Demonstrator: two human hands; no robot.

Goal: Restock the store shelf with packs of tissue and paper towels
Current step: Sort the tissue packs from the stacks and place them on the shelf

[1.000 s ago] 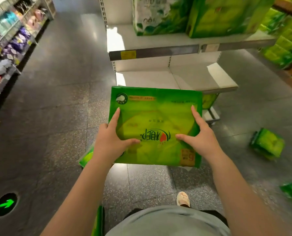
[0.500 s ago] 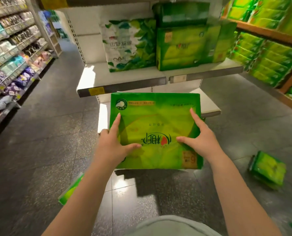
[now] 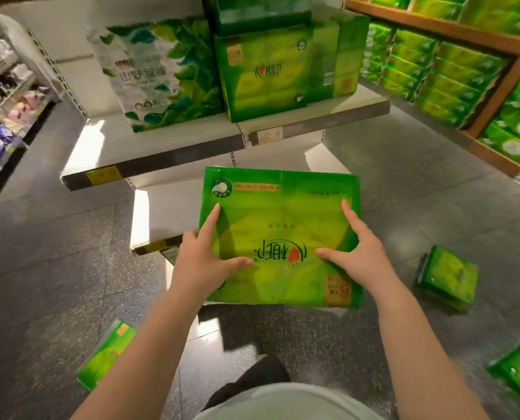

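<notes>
Both hands hold one green pack (image 3: 283,234) flat between them, above the floor (image 3: 55,268) and in front of the person's body. The left hand (image 3: 202,259) grips the pack's left edge: its forefinger lies straight along the top face, the thumb stretches inward across the printed logo, and the other fingers are hidden under the edge. The right hand (image 3: 360,256) mirrors it on the right side, forefinger pointing away, thumb reaching inward; its remaining fingers cannot be seen. The hands are well apart, with the logo between the thumbs, printed upside down to the wearer.

Beyond the fingertips runs a white shelf (image 3: 192,137). On it, past the left hand, stands a leaf-printed pack (image 3: 158,74), and just beside that, past the right hand, a stack of green packs (image 3: 283,71). A lower shelf (image 3: 164,213) sits just beyond the left hand.

On the floor, one loose pack (image 3: 107,356) lies below the left forearm, another (image 3: 446,277) lies right of the right hand, and a third (image 3: 519,374) lies near the right elbow. Farther right, a wooden rack (image 3: 501,77) is filled with green packs.
</notes>
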